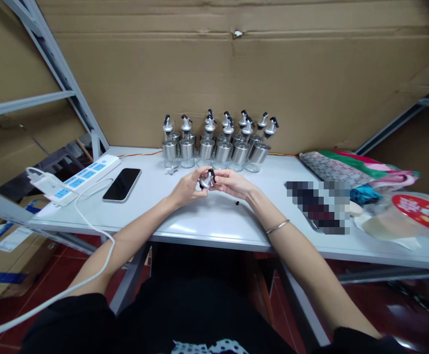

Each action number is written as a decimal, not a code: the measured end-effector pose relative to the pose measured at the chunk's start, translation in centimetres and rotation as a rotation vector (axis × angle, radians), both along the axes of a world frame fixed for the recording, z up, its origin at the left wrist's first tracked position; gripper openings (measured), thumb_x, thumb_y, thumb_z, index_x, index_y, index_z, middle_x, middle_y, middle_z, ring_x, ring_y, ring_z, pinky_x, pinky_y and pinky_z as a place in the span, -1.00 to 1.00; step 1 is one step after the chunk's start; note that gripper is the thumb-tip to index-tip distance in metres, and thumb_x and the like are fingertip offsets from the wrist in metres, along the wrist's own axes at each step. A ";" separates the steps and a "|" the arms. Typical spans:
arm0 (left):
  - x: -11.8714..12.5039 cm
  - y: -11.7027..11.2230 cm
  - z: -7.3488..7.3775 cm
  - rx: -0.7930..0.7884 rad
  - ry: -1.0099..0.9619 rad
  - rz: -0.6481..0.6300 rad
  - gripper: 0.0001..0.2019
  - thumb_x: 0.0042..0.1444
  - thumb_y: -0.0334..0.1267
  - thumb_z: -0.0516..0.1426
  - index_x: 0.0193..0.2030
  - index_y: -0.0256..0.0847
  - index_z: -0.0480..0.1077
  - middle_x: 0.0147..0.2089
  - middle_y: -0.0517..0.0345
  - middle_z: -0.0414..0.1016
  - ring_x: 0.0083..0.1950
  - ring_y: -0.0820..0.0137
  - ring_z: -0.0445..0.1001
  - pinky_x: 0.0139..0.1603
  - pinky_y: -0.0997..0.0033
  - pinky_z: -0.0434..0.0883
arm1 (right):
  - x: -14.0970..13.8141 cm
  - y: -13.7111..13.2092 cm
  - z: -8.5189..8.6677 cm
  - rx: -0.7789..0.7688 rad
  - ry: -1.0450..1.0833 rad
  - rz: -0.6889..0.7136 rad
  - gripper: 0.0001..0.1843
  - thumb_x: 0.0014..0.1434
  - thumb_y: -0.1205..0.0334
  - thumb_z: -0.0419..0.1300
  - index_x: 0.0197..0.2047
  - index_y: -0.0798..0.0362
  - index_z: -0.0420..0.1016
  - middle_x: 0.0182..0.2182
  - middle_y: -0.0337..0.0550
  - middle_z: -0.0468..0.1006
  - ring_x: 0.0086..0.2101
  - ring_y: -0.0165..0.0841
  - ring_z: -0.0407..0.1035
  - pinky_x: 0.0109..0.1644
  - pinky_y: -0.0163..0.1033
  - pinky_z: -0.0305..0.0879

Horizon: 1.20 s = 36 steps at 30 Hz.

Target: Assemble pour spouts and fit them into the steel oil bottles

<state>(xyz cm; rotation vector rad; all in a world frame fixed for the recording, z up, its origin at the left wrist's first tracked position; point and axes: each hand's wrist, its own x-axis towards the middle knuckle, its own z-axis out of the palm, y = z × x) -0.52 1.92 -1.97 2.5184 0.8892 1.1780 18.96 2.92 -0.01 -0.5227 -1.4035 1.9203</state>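
- Head view: at the centre of the frame, your left hand [189,187] and right hand [231,183] meet over the table [214,223], fingers of both clamped on one small pourer cap [207,180].
- Just above them stands a cluster of glass bottles [218,142].
- A tiny black piece [237,202] lies below your right hand.
- Left of centre lie a phone [122,184] and a power strip [83,178].
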 end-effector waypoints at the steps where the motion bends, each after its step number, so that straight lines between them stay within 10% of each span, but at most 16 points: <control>1: 0.0 0.0 -0.1 -0.001 0.000 -0.003 -0.38 -0.10 -0.40 0.08 0.19 -0.22 0.12 -0.09 0.06 0.42 -0.16 0.39 0.43 -0.12 0.43 0.38 | 0.0 0.0 0.0 0.006 0.000 0.000 -0.61 -0.17 0.14 0.48 -0.24 0.09 0.60 -0.40 -0.24 0.58 -0.54 -0.58 0.31 -0.23 -0.35 0.37; 36: 0.5 -0.9 0.9 -0.039 0.138 0.175 -0.40 -0.14 -0.40 0.12 0.14 -0.19 0.19 -0.30 0.25 0.48 -0.49 0.47 0.34 -0.31 0.48 0.33 | -0.4 0.1 -0.3 0.095 -0.052 -0.010 -0.65 -0.06 0.14 0.42 -0.18 0.08 0.57 -0.26 -0.19 0.56 -0.28 -0.43 0.41 -0.10 -0.28 0.32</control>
